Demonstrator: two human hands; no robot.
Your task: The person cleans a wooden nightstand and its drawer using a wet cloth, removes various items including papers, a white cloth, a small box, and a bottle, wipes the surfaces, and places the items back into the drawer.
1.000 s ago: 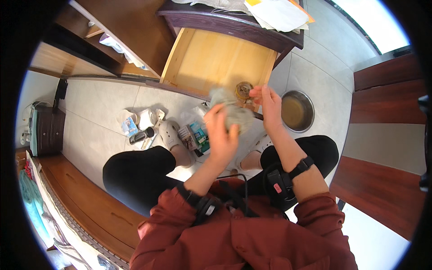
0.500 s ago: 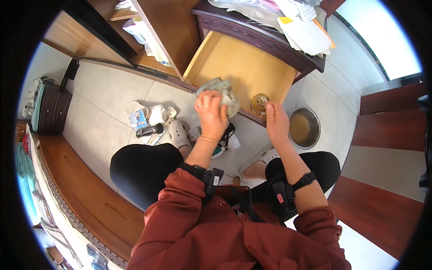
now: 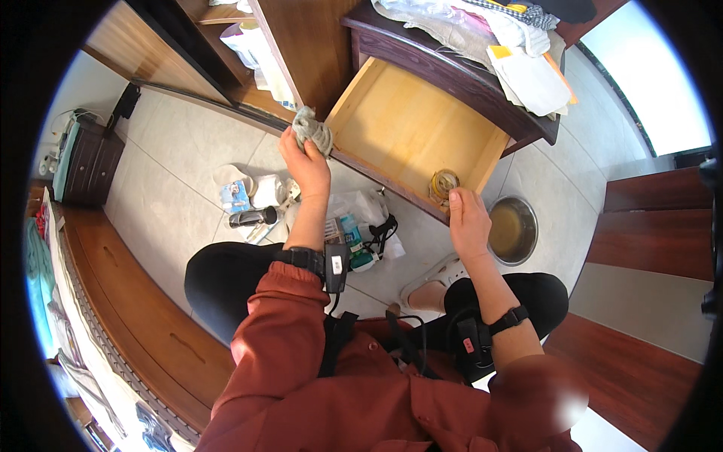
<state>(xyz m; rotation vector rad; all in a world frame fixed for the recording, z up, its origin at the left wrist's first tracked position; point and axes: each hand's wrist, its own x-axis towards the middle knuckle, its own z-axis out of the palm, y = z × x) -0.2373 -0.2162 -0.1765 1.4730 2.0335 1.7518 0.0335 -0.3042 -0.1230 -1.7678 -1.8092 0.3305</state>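
1. Grip of the left hand (image 3: 307, 167) is clamped on a crumpled greyish rag (image 3: 313, 132), and the rag is held just beside the left front corner of the open drawer (image 3: 407, 120).
2. Fingertips of the right hand (image 3: 470, 224) are brought together at the drawer's front edge, near its right corner; whether the edge is pinched or only touched cannot be told.
3. Inside the drawer, a yellowish roll of tape (image 3: 443, 183) is placed in the right front corner, just beyond the right fingertips.
4. Beside that corner, on the tiled floor (image 3: 173, 143), a round metal basin (image 3: 530, 224) is set, partly filled with murky, brownish liquid.
5. Below the drawer front, a clear plastic bag (image 3: 358, 202), some green packages (image 3: 351, 229) and a black strap (image 3: 381, 233) are bunched together on the floor.
6. Farther left, a dark cylinder (image 3: 253, 218) is laid on its side, with a blue-and-white packet (image 3: 234, 195) and a white roll (image 3: 267, 192) grouped close behind it.
7. On top of the dark wooden drawer unit (image 3: 444, 64), white papers (image 3: 531, 81) with an orange edge are stacked beside folded cloth (image 3: 429, 24).
8. To the left of the drawer, a brown cupboard (image 3: 312, 56) is seen, with white bags (image 3: 256, 60) kept inside.
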